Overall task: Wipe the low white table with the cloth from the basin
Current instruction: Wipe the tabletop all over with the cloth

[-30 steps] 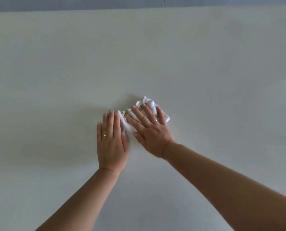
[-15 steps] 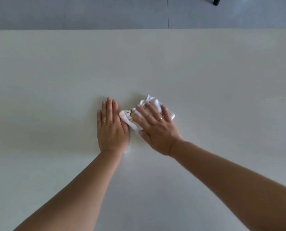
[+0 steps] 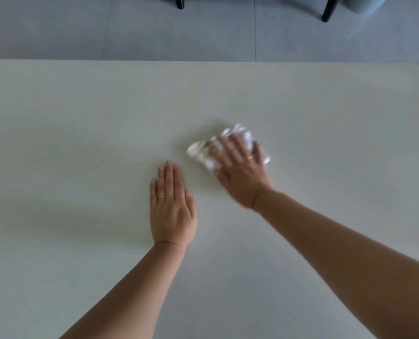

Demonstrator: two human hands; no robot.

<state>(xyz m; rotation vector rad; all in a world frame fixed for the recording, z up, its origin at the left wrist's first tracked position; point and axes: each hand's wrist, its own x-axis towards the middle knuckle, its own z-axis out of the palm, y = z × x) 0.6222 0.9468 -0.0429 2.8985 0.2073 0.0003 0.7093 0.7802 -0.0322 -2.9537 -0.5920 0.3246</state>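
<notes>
The low white table (image 3: 81, 143) fills most of the head view. A crumpled white cloth (image 3: 201, 150) with faint coloured print lies on it right of centre. My right hand (image 3: 240, 172) presses flat on the cloth, fingers spread over it, and looks blurred from motion. My left hand (image 3: 171, 209) rests flat on the bare tabletop, palm down, fingers together, a hand's width left of and nearer than the cloth, holding nothing. The basin is out of view.
The table's far edge (image 3: 203, 60) runs across the top of the view, with grey tiled floor (image 3: 105, 28) beyond. Two dark furniture legs (image 3: 328, 11) and a pale blue-grey seat (image 3: 365, 3) stand on that floor at the top.
My right hand has slid the cloth to the right, away from my left hand, which stays flat on the table. The view has tilted up, showing the far edge and floor.
</notes>
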